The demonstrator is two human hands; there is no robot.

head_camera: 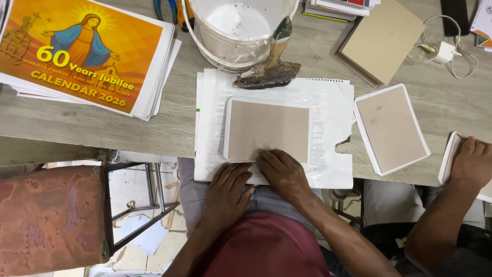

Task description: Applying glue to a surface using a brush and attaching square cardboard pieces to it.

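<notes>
The person's left hand (227,191) lies flat, palm down and fingers stretched, on the near edge of the white glue-smeared paper sheet (328,110) that covers the middle of the grey wooden counter (92,128). It grasps nothing. The right hand (281,172) is just beside it, also flat and released, and its fingertips press on the near edge of the brown rectangular cardboard board (268,129). This board rests in the centre of the white sheet, with its long side parallel to the counter edge.

Behind the sheet stands a white plastic bucket (240,31) with white paste inside. A wide dirty glue brush (270,64) leans on its rim, and the bristles touch the far edge of the sheet.

At the left lies a stack of orange printed calendar sheets (84,54). At the right, a second brown board wrapped in white paper (391,128) lies tilted, well apart from the hands. Farther right, another person's hand (471,163) rests on 1 more white-edged board (450,156). A plain brown cardboard piece (382,38) lies behind, near a white charger with cable (447,52).
</notes>
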